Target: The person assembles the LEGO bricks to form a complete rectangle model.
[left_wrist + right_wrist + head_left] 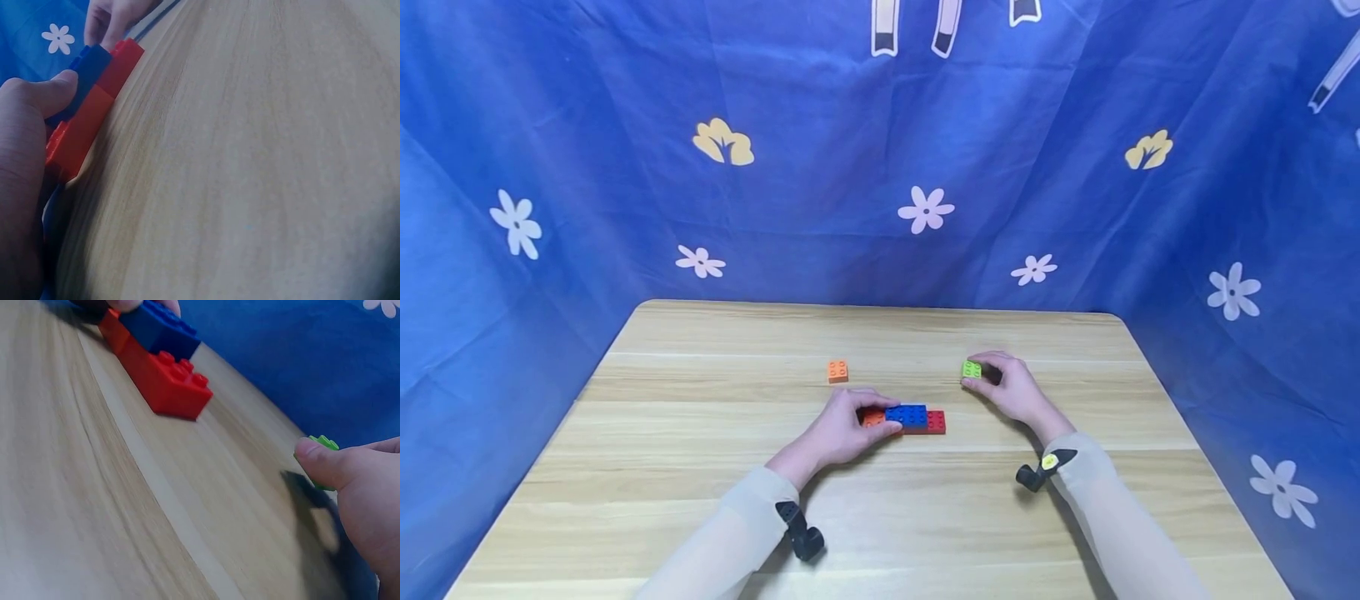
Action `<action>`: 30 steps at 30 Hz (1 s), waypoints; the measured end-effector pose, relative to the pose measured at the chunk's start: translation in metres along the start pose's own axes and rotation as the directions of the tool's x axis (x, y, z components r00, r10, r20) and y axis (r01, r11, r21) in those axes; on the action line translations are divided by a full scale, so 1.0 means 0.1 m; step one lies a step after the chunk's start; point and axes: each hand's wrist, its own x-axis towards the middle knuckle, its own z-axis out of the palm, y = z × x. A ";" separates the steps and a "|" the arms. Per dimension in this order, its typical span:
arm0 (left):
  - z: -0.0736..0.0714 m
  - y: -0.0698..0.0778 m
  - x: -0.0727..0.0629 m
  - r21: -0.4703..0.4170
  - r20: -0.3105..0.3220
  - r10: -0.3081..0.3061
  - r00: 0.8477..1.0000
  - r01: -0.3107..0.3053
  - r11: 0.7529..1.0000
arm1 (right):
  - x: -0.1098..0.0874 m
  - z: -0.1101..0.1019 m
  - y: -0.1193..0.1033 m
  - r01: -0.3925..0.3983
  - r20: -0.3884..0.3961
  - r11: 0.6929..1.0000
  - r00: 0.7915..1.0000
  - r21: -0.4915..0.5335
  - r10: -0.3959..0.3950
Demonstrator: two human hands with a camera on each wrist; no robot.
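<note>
**Left hand steadies the brick stack, right hand pinches the green brick**

The left hand (842, 433) rests on the desk (700, 467) near its middle, its fingers curled round the left end of a short stack: a blue brick (906, 414) sits on top of a red brick (934, 422), with an orange-red brick (872, 419) at the end under the thumb. In the left wrist view the thumb (53, 94) presses against the blue brick's side, so the stack is pinched, not merely touched.

The right hand (1015, 392) lies toward the right side of the desk, apart from the stack. Its fingers pinch a small green brick (972, 369); the right wrist view shows the thumb tip (312, 456) on the near side of it. Whether the brick is lifted or on the wood I cannot tell.

1 loose orange brick (838, 371) stands alone nearer the far edge, touched by neither hand.

Judging from this, doing the step well means keeping the left-hand grip low and firm so the stack does not slide on the smooth wood. The green brick is small, so a pinch on 2 opposite sides, studs up and level, would leave its underside free. If it is to be joined to the stack, squaring it over the studs before pressing straight down would likely avoid a skewed seat.
</note>
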 end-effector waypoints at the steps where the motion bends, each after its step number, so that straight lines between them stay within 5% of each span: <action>1: 0.00 0.00 0.00 -0.002 -0.001 0.003 1.000 -0.003 1.000 | -0.01 0.00 -0.03 -0.007 0.004 1.000 1.000 0.013 0.007; 30: 0.00 -0.01 -0.01 -0.009 -0.008 0.014 1.000 -0.014 1.000 | -0.25 0.08 -0.59 0.022 0.110 0.988 0.993 0.152 -0.039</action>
